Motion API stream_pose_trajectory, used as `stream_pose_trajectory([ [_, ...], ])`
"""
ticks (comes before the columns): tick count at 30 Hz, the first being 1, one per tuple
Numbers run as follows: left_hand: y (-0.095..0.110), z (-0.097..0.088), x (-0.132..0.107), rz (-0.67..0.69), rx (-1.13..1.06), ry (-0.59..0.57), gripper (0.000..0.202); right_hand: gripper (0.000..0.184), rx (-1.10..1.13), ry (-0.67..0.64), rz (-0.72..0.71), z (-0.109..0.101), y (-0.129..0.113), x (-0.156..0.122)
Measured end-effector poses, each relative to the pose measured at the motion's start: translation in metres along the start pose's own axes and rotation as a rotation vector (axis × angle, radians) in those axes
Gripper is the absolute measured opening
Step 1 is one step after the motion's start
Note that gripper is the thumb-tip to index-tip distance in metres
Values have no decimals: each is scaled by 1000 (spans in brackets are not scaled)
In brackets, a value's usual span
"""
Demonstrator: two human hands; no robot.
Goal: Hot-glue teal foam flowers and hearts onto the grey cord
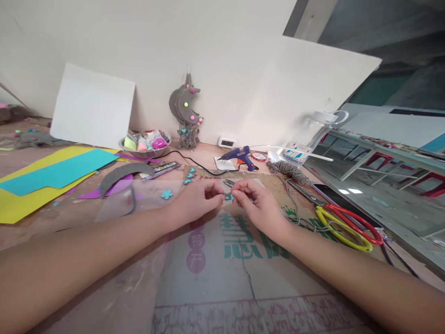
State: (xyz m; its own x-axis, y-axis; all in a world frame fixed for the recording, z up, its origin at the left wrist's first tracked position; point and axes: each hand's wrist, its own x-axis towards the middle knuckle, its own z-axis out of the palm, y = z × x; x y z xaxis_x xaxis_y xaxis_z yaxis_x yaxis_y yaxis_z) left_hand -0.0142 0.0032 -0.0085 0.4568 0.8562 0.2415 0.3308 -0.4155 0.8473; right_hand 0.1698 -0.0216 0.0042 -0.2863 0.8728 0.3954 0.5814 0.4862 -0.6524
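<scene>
My left hand (205, 198) and my right hand (257, 204) meet over the middle of the work surface, both with fingers pinched. Between the fingertips is a small teal piece (228, 196), partly hidden, its exact shape too small to make out. A dark strand of yarn (248, 276) runs down the sheet below my right hand. Just beyond the fingertips lies a pointed metal tool (228, 183). To the left of my left hand rests a teal flower cutout (167, 194). Teal heart-like cutouts (189, 175) lie behind it.
A blue glue gun (239, 155) stands behind the hands, its cord trailing left. To the right are scissors with red and yellow handles (347, 227), a phone (342, 204) and grey yarn (290, 171). Coloured sheets (59, 171) and a bowl (144, 153) sit left; a moon decoration (186, 109) hangs behind.
</scene>
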Motion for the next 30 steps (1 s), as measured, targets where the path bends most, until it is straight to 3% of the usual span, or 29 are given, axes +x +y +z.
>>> stream_pose_trajectory([
  [5, 3, -1, 1, -34, -70, 9, 10, 11, 110, -17, 36, 2, 1, -2],
  [10, 1, -1, 1, 23, -91, 6, 12, 12, 115, -24, 40, 3, 0, -3],
  [30, 7, 1, -3, 111, 68, 6, 22, 14, 110, -56, 74, 4, -3, -3],
])
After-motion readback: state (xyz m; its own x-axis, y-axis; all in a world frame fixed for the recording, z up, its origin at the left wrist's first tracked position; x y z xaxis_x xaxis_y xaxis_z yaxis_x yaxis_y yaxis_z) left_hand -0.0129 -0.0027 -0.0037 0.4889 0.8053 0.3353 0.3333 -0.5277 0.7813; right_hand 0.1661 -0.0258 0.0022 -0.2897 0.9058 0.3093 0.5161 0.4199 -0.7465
